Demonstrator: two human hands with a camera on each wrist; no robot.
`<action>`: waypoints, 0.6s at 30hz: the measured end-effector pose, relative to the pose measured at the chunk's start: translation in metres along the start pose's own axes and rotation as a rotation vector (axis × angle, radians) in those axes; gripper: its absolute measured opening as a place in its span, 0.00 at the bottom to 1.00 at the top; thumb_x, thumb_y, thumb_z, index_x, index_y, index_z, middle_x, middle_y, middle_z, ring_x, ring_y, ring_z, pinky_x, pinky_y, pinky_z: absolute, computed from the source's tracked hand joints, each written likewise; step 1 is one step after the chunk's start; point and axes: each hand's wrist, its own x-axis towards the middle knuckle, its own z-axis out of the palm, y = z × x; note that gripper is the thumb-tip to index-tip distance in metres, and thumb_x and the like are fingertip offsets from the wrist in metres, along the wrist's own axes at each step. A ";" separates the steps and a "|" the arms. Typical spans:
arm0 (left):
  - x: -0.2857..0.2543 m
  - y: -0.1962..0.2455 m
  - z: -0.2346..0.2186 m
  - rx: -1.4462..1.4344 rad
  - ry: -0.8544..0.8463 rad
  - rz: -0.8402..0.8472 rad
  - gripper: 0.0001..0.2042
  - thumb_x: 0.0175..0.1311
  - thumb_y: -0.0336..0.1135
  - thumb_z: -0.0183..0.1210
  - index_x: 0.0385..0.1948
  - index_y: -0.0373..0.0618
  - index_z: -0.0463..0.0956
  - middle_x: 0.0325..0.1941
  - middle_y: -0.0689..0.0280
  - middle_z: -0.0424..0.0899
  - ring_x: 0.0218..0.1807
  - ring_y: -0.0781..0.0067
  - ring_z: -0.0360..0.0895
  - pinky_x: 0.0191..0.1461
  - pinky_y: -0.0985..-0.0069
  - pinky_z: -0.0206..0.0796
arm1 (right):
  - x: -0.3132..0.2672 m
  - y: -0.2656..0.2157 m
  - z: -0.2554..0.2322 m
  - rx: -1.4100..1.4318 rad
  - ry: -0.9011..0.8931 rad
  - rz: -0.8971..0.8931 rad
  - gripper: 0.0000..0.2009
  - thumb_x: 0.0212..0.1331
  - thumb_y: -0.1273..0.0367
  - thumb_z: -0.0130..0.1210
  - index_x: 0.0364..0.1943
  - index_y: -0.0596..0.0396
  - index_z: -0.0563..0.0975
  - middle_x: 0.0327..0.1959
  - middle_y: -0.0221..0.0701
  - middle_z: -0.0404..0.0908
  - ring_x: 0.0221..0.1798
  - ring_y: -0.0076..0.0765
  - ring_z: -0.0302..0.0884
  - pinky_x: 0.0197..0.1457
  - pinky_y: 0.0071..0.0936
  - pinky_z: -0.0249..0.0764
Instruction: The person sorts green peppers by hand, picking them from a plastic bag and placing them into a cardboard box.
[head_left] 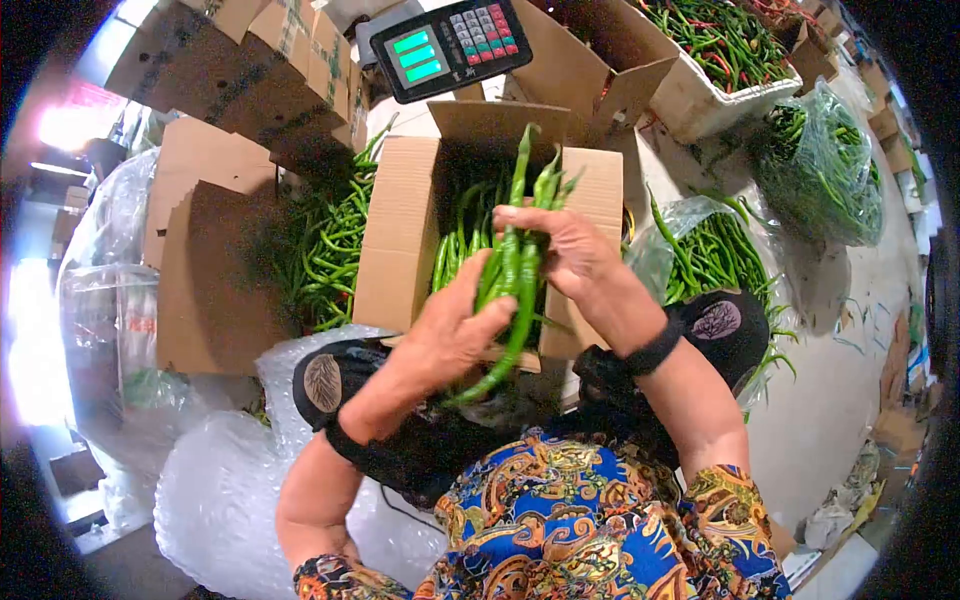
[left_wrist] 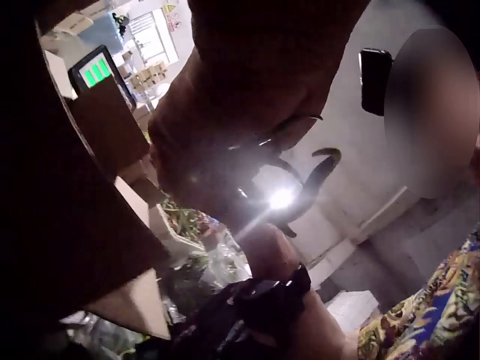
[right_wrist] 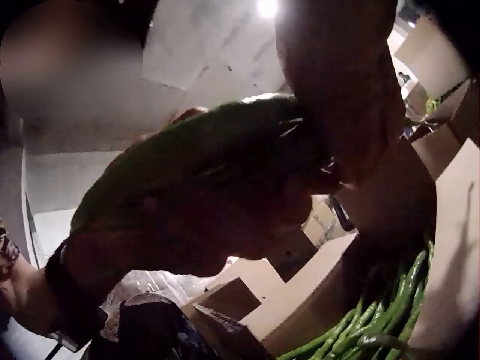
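A bunch of long green chili peppers [head_left: 518, 265] is held between both hands above an open cardboard carton [head_left: 398, 230]. My left hand [head_left: 450, 325] grips the lower part of the bunch, thumb across the peppers. Near their stem ends, my right hand [head_left: 572, 250] pinches the bunch with thumb and fingers. One curved pepper hangs below the left hand toward the lap. Inside the carton lie more green peppers [head_left: 458, 245], lined up lengthwise; they also show in the right wrist view as green peppers [right_wrist: 390, 315]. Both wrist views leave the hands dark.
A digital scale display [head_left: 450, 45] stands behind the carton. Loose green peppers [head_left: 335, 240] lie at left beside a brown carton [head_left: 220, 290]. On the right are a bag of peppers [head_left: 715, 255], another bag [head_left: 825, 165] and a white foam box [head_left: 715, 110]. Bubble wrap [head_left: 220, 490] lies lower left.
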 end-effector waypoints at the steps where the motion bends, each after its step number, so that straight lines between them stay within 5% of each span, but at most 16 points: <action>1: 0.005 -0.014 -0.009 0.063 0.000 0.000 0.29 0.64 0.43 0.52 0.62 0.33 0.57 0.56 0.47 0.72 0.59 0.57 0.69 0.63 0.68 0.58 | 0.012 0.005 -0.001 0.007 0.016 -0.002 0.10 0.51 0.73 0.62 0.37 0.62 0.78 0.33 0.33 0.81 0.37 0.30 0.78 0.47 0.27 0.74; 4: 0.030 -0.039 -0.020 0.186 -0.012 -0.021 0.29 0.64 0.43 0.52 0.63 0.36 0.57 0.53 0.45 0.74 0.55 0.54 0.73 0.59 0.66 0.62 | 0.050 0.015 -0.007 0.054 0.018 0.006 0.07 0.49 0.76 0.62 0.33 0.61 0.79 0.30 0.33 0.81 0.37 0.32 0.79 0.46 0.29 0.75; 6: 0.047 -0.043 -0.025 0.239 -0.017 -0.041 0.30 0.63 0.44 0.52 0.63 0.37 0.56 0.51 0.44 0.76 0.53 0.51 0.75 0.57 0.64 0.64 | 0.075 0.020 -0.012 -0.012 0.183 0.013 0.06 0.48 0.78 0.62 0.32 0.61 0.79 0.32 0.34 0.81 0.37 0.32 0.79 0.44 0.29 0.75; 7: 0.056 -0.038 -0.024 0.373 -0.085 -0.172 0.30 0.63 0.45 0.51 0.64 0.38 0.55 0.49 0.43 0.76 0.51 0.47 0.75 0.55 0.62 0.66 | 0.084 0.026 -0.012 -0.012 0.227 -0.047 0.07 0.44 0.77 0.58 0.28 0.54 0.73 0.24 0.29 0.71 0.24 0.33 0.71 0.27 0.35 0.73; 8: 0.061 -0.036 -0.023 0.504 -0.155 -0.307 0.31 0.63 0.45 0.51 0.64 0.39 0.53 0.48 0.42 0.77 0.49 0.43 0.76 0.52 0.59 0.67 | 0.093 0.032 -0.026 -0.009 0.227 -0.042 0.07 0.44 0.77 0.58 0.28 0.54 0.73 0.24 0.29 0.71 0.24 0.33 0.71 0.27 0.35 0.73; 10: 0.065 -0.072 -0.007 0.529 -0.165 -0.263 0.27 0.61 0.41 0.53 0.58 0.38 0.53 0.40 0.38 0.77 0.44 0.36 0.76 0.47 0.51 0.68 | 0.114 0.051 -0.064 -0.117 0.211 -0.054 0.07 0.43 0.78 0.56 0.27 0.55 0.72 0.23 0.30 0.70 0.24 0.33 0.70 0.23 0.36 0.67; 11: 0.063 -0.083 0.002 0.566 -0.183 -0.274 0.26 0.62 0.42 0.53 0.57 0.38 0.54 0.40 0.38 0.77 0.44 0.36 0.76 0.47 0.51 0.68 | 0.062 0.008 -0.017 -0.206 0.243 0.107 0.07 0.41 0.78 0.55 0.26 0.55 0.72 0.23 0.29 0.69 0.26 0.32 0.70 0.24 0.35 0.64; 12: 0.061 -0.088 0.010 0.601 -0.202 -0.286 0.26 0.62 0.42 0.52 0.56 0.38 0.55 0.40 0.37 0.77 0.44 0.36 0.76 0.47 0.51 0.68 | 0.068 0.017 -0.020 -0.200 0.241 0.115 0.07 0.41 0.78 0.55 0.26 0.55 0.72 0.23 0.29 0.69 0.26 0.32 0.70 0.24 0.35 0.64; 14: 0.061 -0.079 0.007 0.642 -0.230 -0.358 0.27 0.61 0.44 0.54 0.56 0.37 0.56 0.41 0.38 0.78 0.45 0.37 0.76 0.49 0.53 0.68 | 0.087 0.042 -0.030 -0.230 0.341 -0.130 0.07 0.40 0.77 0.56 0.26 0.56 0.72 0.24 0.30 0.71 0.27 0.32 0.70 0.26 0.35 0.65; 15: 0.061 -0.081 0.000 0.564 -0.223 -0.307 0.28 0.61 0.45 0.55 0.57 0.37 0.57 0.41 0.39 0.78 0.46 0.38 0.76 0.49 0.54 0.68 | 0.089 0.043 -0.032 -0.249 0.209 -0.124 0.10 0.39 0.78 0.56 0.31 0.60 0.73 0.28 0.31 0.74 0.30 0.33 0.71 0.31 0.35 0.68; 16: 0.062 -0.085 -0.009 0.488 -0.215 -0.256 0.30 0.60 0.47 0.56 0.58 0.37 0.58 0.41 0.40 0.78 0.46 0.40 0.76 0.50 0.56 0.68 | 0.098 0.036 -0.041 -0.239 -0.004 -0.030 0.24 0.45 0.79 0.61 0.50 0.58 0.69 0.44 0.35 0.78 0.43 0.33 0.76 0.48 0.33 0.73; 18: 0.061 -0.103 -0.021 0.354 -0.226 -0.186 0.29 0.59 0.50 0.58 0.54 0.37 0.64 0.41 0.42 0.79 0.47 0.42 0.76 0.51 0.58 0.68 | 0.090 0.036 -0.036 -0.237 -0.005 -0.126 0.18 0.46 0.80 0.61 0.45 0.58 0.74 0.40 0.34 0.80 0.41 0.34 0.77 0.48 0.33 0.74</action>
